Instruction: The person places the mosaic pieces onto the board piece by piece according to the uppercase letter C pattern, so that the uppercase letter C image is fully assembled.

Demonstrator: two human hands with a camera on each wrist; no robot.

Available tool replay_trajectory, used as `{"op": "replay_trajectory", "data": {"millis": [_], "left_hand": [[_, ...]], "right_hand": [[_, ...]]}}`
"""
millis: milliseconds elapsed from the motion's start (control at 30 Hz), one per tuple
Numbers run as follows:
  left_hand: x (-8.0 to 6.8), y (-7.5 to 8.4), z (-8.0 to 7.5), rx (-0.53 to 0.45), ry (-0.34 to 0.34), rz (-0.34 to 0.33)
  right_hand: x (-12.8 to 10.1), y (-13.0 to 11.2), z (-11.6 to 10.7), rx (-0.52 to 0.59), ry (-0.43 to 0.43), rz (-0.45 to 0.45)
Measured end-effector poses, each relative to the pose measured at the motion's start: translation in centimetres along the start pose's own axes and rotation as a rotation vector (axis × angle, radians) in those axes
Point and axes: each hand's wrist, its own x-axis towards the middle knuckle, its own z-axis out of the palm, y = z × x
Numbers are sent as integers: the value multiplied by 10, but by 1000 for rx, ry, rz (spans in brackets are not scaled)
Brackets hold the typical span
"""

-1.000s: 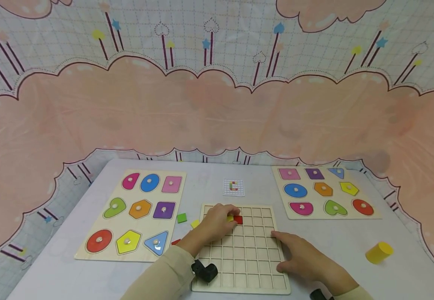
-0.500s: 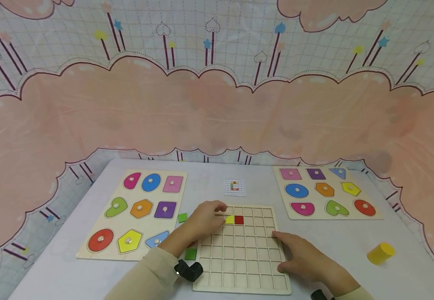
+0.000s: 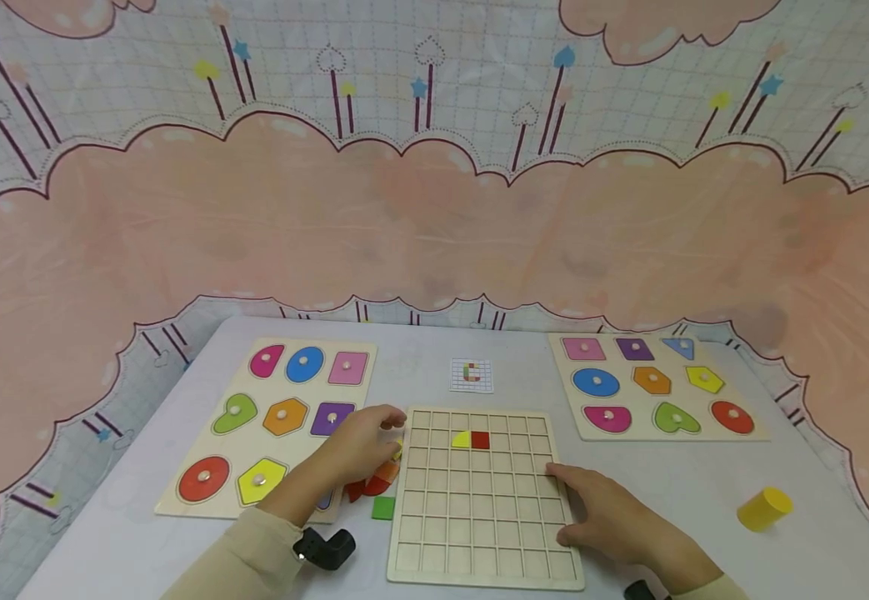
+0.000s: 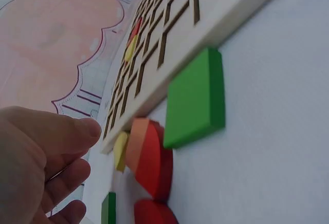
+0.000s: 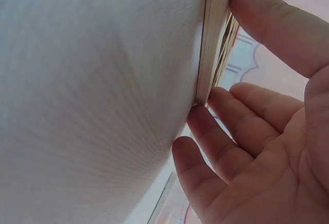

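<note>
My left hand (image 3: 359, 446) hovers left of the wooden grid board (image 3: 490, 508), holding nothing, its fingers loosely bent. Near it lie loose blocks: a green square block (image 3: 383, 507), an orange-and-red block (image 4: 149, 154), a red piece (image 4: 154, 212) and a yellow piece (image 4: 120, 151). Part of this group is hidden behind the hand in the head view. On the board, a yellow piece (image 3: 461, 439) with a slanted or curved left side sits beside a red square block (image 3: 481, 440) in the second row. My right hand (image 3: 606, 517) rests against the board's right edge, thumb and fingertips touching it.
A knobbed shape puzzle (image 3: 299, 454) lies at the left, partly under the left arm. Another knobbed puzzle (image 3: 636, 427) is at the back right. A small pattern card (image 3: 471, 385) lies behind the board. A yellow cylinder (image 3: 764, 509) stands at the right.
My left hand has let go of the yellow piece on the board and moved left, off the board to the loose blocks. The right hand stays at the board's edge.
</note>
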Motion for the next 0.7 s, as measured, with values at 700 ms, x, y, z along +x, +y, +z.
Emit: {"op": "replay_trajectory", "data": {"millis": [700], "left_hand": [[-5,-8,7,50,-47,14]], "right_hand": [[1,0,0,-9,6,23]]}}
